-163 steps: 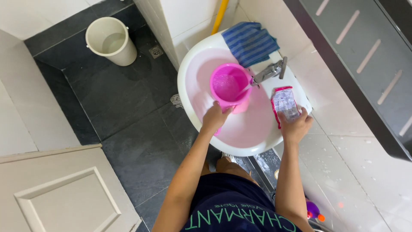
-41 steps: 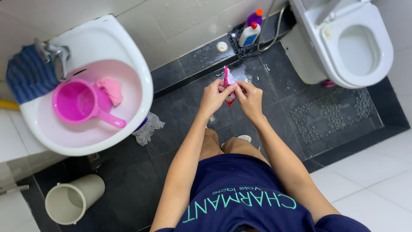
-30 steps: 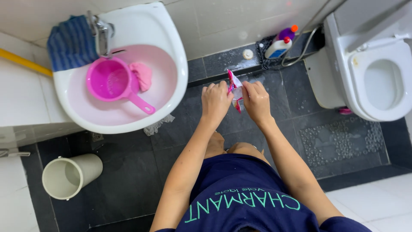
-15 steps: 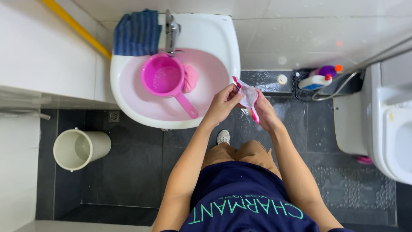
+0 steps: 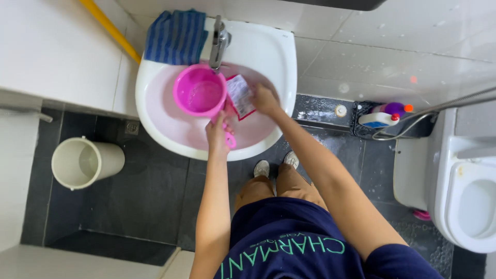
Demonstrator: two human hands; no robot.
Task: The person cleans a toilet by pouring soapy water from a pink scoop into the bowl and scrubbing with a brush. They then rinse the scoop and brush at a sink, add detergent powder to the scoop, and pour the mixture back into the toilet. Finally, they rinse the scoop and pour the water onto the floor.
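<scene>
- Since half a second ago: both hands, then held together on the sachet beside the basin, have parted and moved over the white washbasin [image 5: 268,51].
- Right hand [image 5: 265,99] is closed on the red-and-white sachet [image 5: 241,96], tilted at the scoop's 3 o'clock rim; judged: contents about to go in.
- Left hand [image 5: 217,135] is wrapped round the handle of the pink scoop [image 5: 200,95], at its 5 o'clock.
- Scoop sits under the tap [image 5: 218,41]; holds some clear water.
- White bin [image 5: 85,163] on floor, 8 o'clock of basin: looks empty.
- Blue striped cloth [image 5: 175,36] on rim, 11 o'clock.
</scene>
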